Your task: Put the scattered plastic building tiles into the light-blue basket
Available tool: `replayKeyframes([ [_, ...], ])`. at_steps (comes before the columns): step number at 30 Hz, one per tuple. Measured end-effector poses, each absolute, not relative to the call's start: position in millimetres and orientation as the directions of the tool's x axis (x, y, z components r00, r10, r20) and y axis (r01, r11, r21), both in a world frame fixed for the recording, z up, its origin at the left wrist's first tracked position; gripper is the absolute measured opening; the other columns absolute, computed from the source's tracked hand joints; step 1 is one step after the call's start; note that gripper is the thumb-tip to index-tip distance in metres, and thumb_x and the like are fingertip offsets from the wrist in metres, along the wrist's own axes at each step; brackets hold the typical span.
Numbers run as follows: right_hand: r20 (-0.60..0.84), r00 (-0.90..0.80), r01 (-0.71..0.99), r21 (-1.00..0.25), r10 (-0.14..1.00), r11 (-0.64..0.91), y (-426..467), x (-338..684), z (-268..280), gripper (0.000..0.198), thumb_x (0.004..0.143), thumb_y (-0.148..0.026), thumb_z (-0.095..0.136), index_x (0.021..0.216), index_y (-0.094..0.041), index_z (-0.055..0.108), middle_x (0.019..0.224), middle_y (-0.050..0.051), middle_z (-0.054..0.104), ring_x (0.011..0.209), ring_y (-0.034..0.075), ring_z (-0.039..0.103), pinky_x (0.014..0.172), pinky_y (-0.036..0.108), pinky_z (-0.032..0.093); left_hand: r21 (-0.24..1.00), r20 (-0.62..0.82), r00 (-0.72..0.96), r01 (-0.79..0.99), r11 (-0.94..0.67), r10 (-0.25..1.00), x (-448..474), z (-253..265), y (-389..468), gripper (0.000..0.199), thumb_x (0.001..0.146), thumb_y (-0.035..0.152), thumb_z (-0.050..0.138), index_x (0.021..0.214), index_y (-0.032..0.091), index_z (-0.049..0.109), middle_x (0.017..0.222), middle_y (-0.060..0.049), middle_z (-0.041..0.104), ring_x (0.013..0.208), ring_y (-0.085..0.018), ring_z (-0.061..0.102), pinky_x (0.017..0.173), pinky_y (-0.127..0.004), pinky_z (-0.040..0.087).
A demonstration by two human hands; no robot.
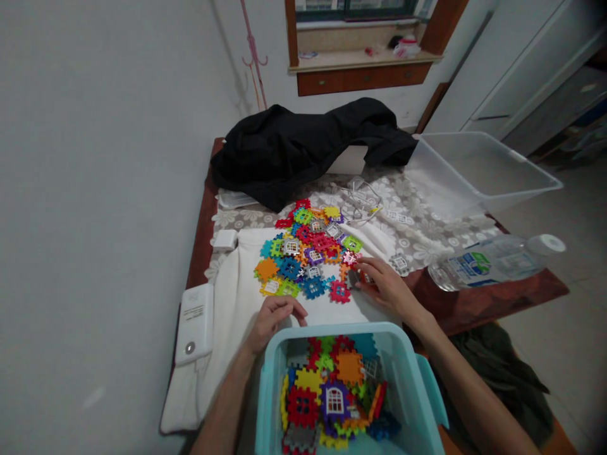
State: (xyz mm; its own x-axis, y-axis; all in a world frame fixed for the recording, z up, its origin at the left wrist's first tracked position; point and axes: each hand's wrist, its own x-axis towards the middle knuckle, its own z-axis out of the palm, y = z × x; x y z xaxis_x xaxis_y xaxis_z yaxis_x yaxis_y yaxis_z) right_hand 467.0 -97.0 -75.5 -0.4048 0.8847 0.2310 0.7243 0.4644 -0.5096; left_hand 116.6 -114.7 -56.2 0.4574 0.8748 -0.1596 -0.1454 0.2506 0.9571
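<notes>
A pile of colourful interlocking plastic building tiles (pixel 313 253) lies on a white cloth. Some are square with toothed edges, others carry window shapes. At the pile's right edge, my right hand (pixel 386 287) has its thumb and fingers around a grey tile (pixel 353 279), partly covered by the fingers. My left hand (pixel 272 319) rests with loosely bent fingers between the pile and the bin's far left corner, and nothing shows in it. Directly before me, a light blue plastic bin (pixel 417 385) contains more tiles, among them a purple window tile (pixel 334 400).
A black cloth (pixel 303 142) covers something at the table's back. A clear plastic tub (pixel 493 167) stands at the far right, with a water bottle (pixel 493 260) lying nearer. On the left are a white power bank (pixel 195 322) and a small white box (pixel 224 241). White cables (pixel 360 199) lie behind the pile.
</notes>
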Motion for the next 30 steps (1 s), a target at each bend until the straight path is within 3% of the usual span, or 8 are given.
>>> replayKeyframes([
  [4, 0.262, -0.252, 0.85, -0.401, 0.932, 0.342, -112.4, 489.2, -77.7, 0.074, 0.097, -0.057, 0.071, 0.159, -0.028, 0.043, 0.164, 0.016, 0.045, 0.15, 0.042, 0.042, 0.121, 0.065, 0.04, 0.948, 0.074, 0.165, 0.295, -0.121, 0.984, 119.5, -48.5, -100.3, 0.027, 0.1, 0.043, 0.067, 0.094, 0.02, 0.08, 0.079, -0.004, 0.078, 0.072, -0.019, 0.069, 0.068, -0.032, 0.051],
  [7, 0.208, -0.163, 0.9, -0.369, 0.964, 0.232, -122.8, 511.1, -86.5, 0.073, 0.099, -0.059, 0.065, 0.161, -0.027, 0.041, 0.166, 0.017, 0.042, 0.151, 0.044, 0.04, 0.12, 0.068, 0.039, 0.706, 0.32, 0.286, 0.564, -0.428, 0.903, 123.8, -46.1, -89.4, 0.018, 0.097, 0.039, 0.073, 0.098, 0.023, 0.08, 0.097, -0.005, 0.081, 0.091, -0.022, 0.072, 0.085, -0.038, 0.056],
  [9, 0.178, -0.147, 0.897, -0.391, 0.973, 0.207, -124.3, 522.8, -92.3, 0.064, 0.102, -0.055, 0.062, 0.157, -0.027, 0.045, 0.161, 0.016, 0.049, 0.147, 0.041, 0.045, 0.118, 0.065, 0.042, 0.539, 0.351, 0.423, 0.638, -0.549, 0.836, 127.7, -47.8, -83.2, 0.029, 0.093, 0.044, 0.078, 0.115, 0.025, 0.079, 0.123, -0.008, 0.078, 0.118, -0.028, 0.068, 0.104, -0.047, 0.054],
  [12, 0.188, -0.145, 0.873, -0.437, 0.971, 0.215, -120.9, 531.5, -96.5, 0.054, 0.104, -0.05, 0.059, 0.151, -0.026, 0.052, 0.151, 0.016, 0.058, 0.139, 0.038, 0.054, 0.117, 0.061, 0.046, 0.365, 0.274, 0.531, 0.714, -0.598, 0.802, 134.4, -55.9, -78.3, 0.071, 0.082, 0.056, 0.086, 0.144, 0.028, 0.065, 0.161, -0.011, 0.056, 0.152, -0.039, 0.044, 0.123, -0.064, 0.038],
  [15, 0.249, -0.108, 0.85, -0.479, 0.963, 0.219, -118.4, 532.7, -97.6, 0.058, 0.103, -0.05, 0.061, 0.153, -0.023, 0.049, 0.156, 0.018, 0.053, 0.145, 0.038, 0.05, 0.121, 0.061, 0.043, 0.299, 0.211, 0.55, 0.751, -0.589, 0.808, 139.0, -66.5, -79.0, 0.079, 0.081, 0.056, 0.087, 0.151, 0.031, 0.06, 0.171, -0.009, 0.043, 0.161, -0.043, 0.028, 0.129, -0.072, 0.023],
  [18, 0.278, -0.043, 0.859, -0.48, 0.96, 0.178, -119.7, 533.3, -102.0, 0.068, 0.1, -0.055, 0.065, 0.156, -0.022, 0.045, 0.161, 0.02, 0.047, 0.153, 0.041, 0.039, 0.125, 0.066, 0.036, 0.302, 0.221, 0.551, 0.746, -0.593, 0.805, 139.1, -73.4, -81.8, 0.063, 0.087, 0.053, 0.082, 0.144, 0.031, 0.066, 0.169, -0.008, 0.046, 0.161, -0.041, 0.029, 0.129, -0.073, 0.021],
  [25, 0.289, 0.024, 0.819, -0.555, 0.957, 0.147, -121.3, 537.6, -115.7, 0.056, 0.1, -0.047, 0.065, 0.148, -0.021, 0.05, 0.138, 0.019, 0.064, 0.127, 0.038, 0.062, 0.109, 0.06, 0.052, 0.336, 0.363, 0.538, 0.686, -0.646, 0.761, 134.0, -72.9, -80.9, 0.059, 0.093, 0.055, 0.075, 0.143, 0.026, 0.066, 0.156, -0.01, 0.061, 0.156, -0.037, 0.041, 0.13, -0.068, 0.026],
  [30, 0.369, 0.047, 0.819, -0.547, 0.928, 0.176, -115.4, 539.7, -119.1, 0.046, 0.097, -0.036, 0.062, 0.14, -0.021, 0.054, 0.139, 0.019, 0.064, 0.13, 0.038, 0.059, 0.112, 0.061, 0.046, 0.374, 0.448, 0.508, 0.641, -0.67, 0.736, 132.6, -75.6, -78.9, 0.063, 0.094, 0.047, 0.076, 0.151, 0.026, 0.059, 0.146, -0.01, 0.07, 0.15, -0.035, 0.05, 0.128, -0.067, 0.032],
])
